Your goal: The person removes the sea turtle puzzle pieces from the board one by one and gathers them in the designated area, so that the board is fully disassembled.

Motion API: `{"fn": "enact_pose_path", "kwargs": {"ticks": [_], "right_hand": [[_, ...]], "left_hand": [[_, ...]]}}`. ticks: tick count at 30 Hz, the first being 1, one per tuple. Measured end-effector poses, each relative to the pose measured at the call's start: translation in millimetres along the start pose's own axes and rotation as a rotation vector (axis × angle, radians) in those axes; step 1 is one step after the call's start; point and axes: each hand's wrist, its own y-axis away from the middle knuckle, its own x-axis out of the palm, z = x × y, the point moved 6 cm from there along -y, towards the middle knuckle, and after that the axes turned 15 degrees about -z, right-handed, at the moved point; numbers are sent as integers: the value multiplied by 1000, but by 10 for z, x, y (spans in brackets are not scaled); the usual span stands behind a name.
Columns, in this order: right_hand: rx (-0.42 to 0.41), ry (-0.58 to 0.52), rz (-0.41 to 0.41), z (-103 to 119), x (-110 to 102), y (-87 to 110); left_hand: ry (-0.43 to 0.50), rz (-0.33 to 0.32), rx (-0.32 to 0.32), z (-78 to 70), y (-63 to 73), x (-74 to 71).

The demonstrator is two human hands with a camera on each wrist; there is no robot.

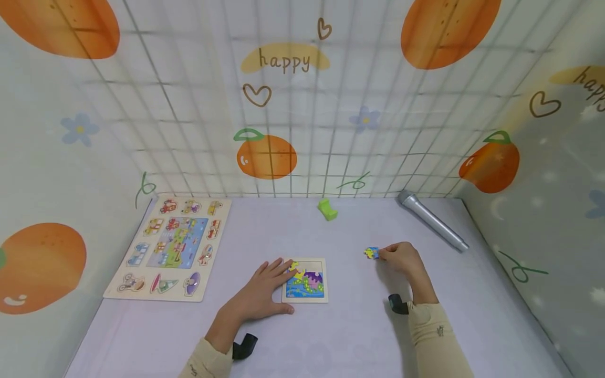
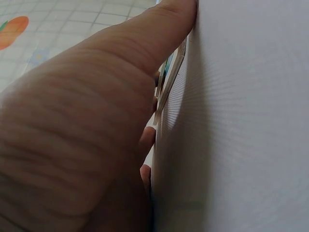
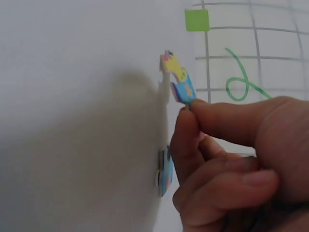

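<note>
A small square jigsaw puzzle [image 1: 304, 286] with a pale wooden frame lies in front of me, its lower part filled with purple, green and blue pieces. My left hand [image 1: 262, 291] rests along its left side with fingers spread, fingertips over the upper left corner and thumb near the lower edge. Between thumb and index finger, my right hand [image 1: 404, 260] pinches a yellow and blue puzzle piece [image 3: 184, 89], held by its blue end close above the table. Another blue puzzle piece [image 3: 166, 171] shows below that hand in the right wrist view, hidden behind it from the head.
A large wooden vehicle puzzle board [image 1: 189, 291] lies at the left. Toward the back is a light green block [image 1: 327, 209], and a silver microphone [image 1: 432, 220] lies at the back right. A wire grid behind a printed curtain [image 1: 302, 115] stands along the far edge.
</note>
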Motion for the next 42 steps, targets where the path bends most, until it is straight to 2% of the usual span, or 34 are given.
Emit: {"fn": "enact_pose_path", "kwargs": {"ticks": [9, 20, 26, 33, 42], "right_hand": [[-33, 102, -1, 28, -37, -36], [-129, 159, 93, 92, -86, -107], [-113, 176, 61, 82, -66, -146], [-121, 193, 18, 99, -59, -139], [-147, 230, 40, 161, -72, -120]], "left_hand": [[-4, -4, -2, -6, -1, 5], [5, -2, -1, -4, -9, 12], [-21, 11, -13, 19, -2, 22], [-7, -4, -11, 28, -3, 16], [3, 3, -12, 1, 3, -15]]}}
